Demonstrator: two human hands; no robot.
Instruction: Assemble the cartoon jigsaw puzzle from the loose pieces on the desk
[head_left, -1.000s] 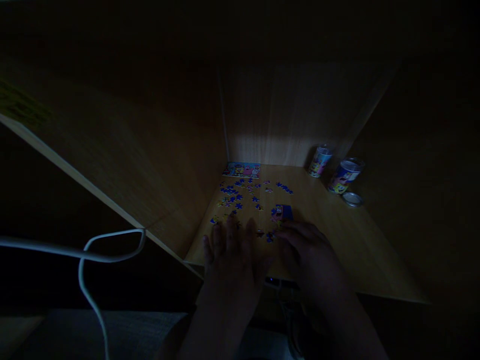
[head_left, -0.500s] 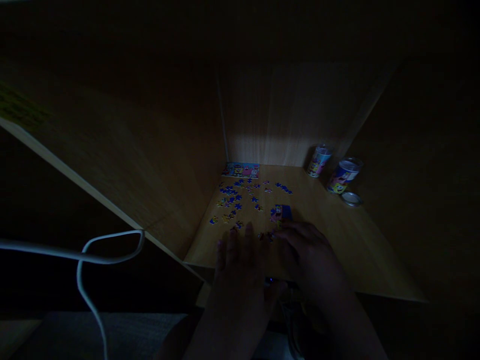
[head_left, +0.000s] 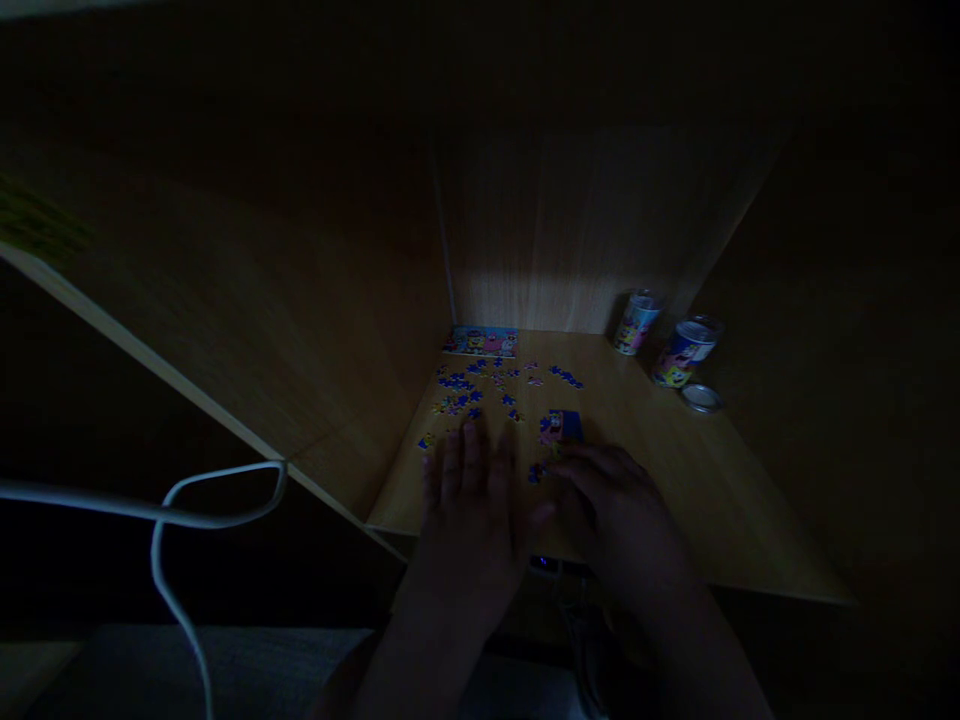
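Note:
My left hand [head_left: 472, 500] lies palm down over the near part of the wooden board, open with its fingers stretched forward, covering some loose jigsaw pieces [head_left: 457, 382]. To the right, my right hand [head_left: 619, 505] is curled, with its fingertips at a dark jigsaw piece [head_left: 535, 473]; its thumb is mostly hidden. Just beyond those fingertips lies a joined blue-and-pink jigsaw section [head_left: 561, 426]. A separate joined strip of blue pieces [head_left: 566, 377] lies farther back. The picture card [head_left: 484, 341] rests against the back left corner.
Two cartoon-printed cans, a slimmer can [head_left: 637, 323] and a wider can [head_left: 685, 352], stand at the back right. A round metal lid [head_left: 702, 398] lies before them. Wooden panels enclose the left side, back and right. A white cable [head_left: 161, 515] loops at left. The light is dim.
My left hand has moved forward and slightly left, now covering pieces that showed beyond its fingertips. My right hand stays almost in place beside the joined section.

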